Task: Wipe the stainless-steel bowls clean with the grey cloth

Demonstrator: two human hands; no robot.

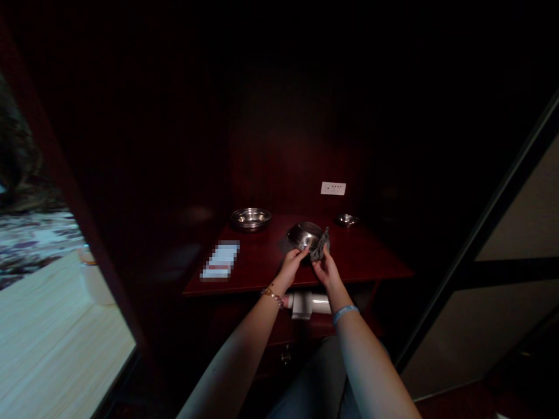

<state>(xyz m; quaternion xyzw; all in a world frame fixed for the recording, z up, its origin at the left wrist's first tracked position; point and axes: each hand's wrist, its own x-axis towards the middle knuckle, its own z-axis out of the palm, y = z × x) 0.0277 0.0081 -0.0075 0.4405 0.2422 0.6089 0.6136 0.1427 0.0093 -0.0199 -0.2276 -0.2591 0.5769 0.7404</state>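
Note:
A shiny metal bowl (304,234), tilted with its base facing up and away, is held just above the dark red shelf (262,269). My left hand (291,267) grips its near rim, fingers closed on it. At the bowl's right side, my right hand (325,267) pinches a crumpled grey cloth (322,244) against the rim. A wider metal bowl (250,219) rests at the back left of the shelf, and a small metal bowl (347,220) sits at the back right.
A blurred pale sheet (221,259) lies on the shelf's left part. A white socket plate (333,188) is on the back wall. Rolled white material (312,304) lies below the shelf. At far left stands a light wooden table (52,337) with a pale container (96,279).

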